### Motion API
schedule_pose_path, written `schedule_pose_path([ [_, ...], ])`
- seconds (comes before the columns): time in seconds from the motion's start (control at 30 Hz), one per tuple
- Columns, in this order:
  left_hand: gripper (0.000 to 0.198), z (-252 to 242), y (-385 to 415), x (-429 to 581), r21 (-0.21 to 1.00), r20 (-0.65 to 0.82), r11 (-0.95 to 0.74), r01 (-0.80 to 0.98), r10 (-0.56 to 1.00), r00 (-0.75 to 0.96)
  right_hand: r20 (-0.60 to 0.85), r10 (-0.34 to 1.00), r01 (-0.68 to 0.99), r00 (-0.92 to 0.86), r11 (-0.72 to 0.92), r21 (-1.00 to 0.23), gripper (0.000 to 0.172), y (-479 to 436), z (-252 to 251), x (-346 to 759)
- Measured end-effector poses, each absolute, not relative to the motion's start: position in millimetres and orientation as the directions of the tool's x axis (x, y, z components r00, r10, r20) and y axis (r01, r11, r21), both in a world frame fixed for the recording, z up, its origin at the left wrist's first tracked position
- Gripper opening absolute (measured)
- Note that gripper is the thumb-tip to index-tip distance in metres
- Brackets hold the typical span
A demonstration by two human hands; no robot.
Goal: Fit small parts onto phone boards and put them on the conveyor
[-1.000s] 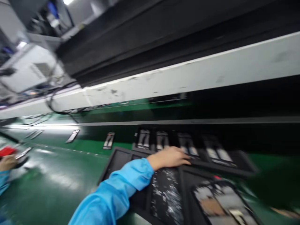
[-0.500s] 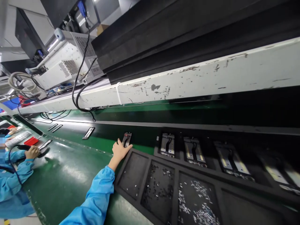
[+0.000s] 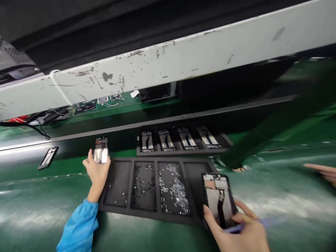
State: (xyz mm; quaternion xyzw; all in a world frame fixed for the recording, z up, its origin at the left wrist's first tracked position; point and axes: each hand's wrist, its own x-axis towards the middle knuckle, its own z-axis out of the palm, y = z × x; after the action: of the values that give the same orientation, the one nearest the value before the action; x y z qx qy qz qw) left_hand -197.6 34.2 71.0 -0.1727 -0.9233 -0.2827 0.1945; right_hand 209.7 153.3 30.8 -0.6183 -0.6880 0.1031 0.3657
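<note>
My left hand [image 3: 97,171] is closed around the lower end of a phone screen assembly [image 3: 101,148], thumb and fingers on its two sides, on the green bench strip. My right hand [image 3: 240,227] grips another phone screen assembly [image 3: 214,199], tilted, with its inner face and black ribbon cable showing. A thin purple-blue tool [image 3: 235,229], blurred, also lies in that hand; its kind is unclear. Between the hands is a black foam tray [image 3: 131,210] with compartments, two of them strewn with many tiny parts [image 3: 180,196].
Behind the compartment tray, a second black tray [image 3: 181,152] holds several phone screen assemblies [image 3: 166,140]. Another screen piece [image 3: 48,157] lies at left. A scuffed white beam [image 3: 147,63] crosses above the bench. Another person's fingers [image 3: 322,170] show at the right edge.
The view has swung right and down. My right hand, holding a phone screen assembly, has come into view. My left hand still has its fingers at the assembly on the strip.
</note>
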Motion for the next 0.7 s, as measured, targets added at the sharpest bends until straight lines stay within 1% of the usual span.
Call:
schedule_pose_path([
  [0.03,0.09,75,24,-174,0.447,0.497,0.76,0.473,0.229,-0.837,0.349,0.936,0.773,0.039,0.193,-0.604,0.051,152,33,209],
  [0.13,0.08,78,-9,-85,0.395,0.576,0.695,0.601,0.322,-0.751,0.303,0.952,0.768,0.054,0.154,-0.622,0.052,152,40,201],
  [0.17,0.077,76,-18,-55,0.371,0.598,0.657,0.656,0.371,-0.71,0.292,0.955,0.771,0.057,0.143,-0.62,0.052,151,43,199],
  [0.2,0.073,74,-25,-26,0.361,0.625,0.585,0.726,0.427,-0.654,0.279,0.959,0.778,0.055,0.134,-0.614,0.051,150,45,197],
  [0.23,0.072,73,-30,-2,0.365,0.632,0.542,0.757,0.453,-0.629,0.265,0.963,0.786,0.051,0.125,-0.605,0.05,149,48,195],
  [0.33,0.079,72,-33,43,0.406,0.621,0.49,0.771,0.471,-0.626,0.251,0.968,0.806,0.027,0.128,-0.578,0.048,144,53,191],
  [0.47,0.088,76,-31,55,0.441,0.619,0.476,0.761,0.453,-0.642,0.26,0.966,0.827,-0.004,0.15,-0.542,0.046,141,54,189],
  [0.7,0.086,75,-34,55,0.44,0.632,0.474,0.763,0.44,-0.638,0.226,0.974,0.841,-0.003,0.125,-0.526,0.047,141,53,190],
])
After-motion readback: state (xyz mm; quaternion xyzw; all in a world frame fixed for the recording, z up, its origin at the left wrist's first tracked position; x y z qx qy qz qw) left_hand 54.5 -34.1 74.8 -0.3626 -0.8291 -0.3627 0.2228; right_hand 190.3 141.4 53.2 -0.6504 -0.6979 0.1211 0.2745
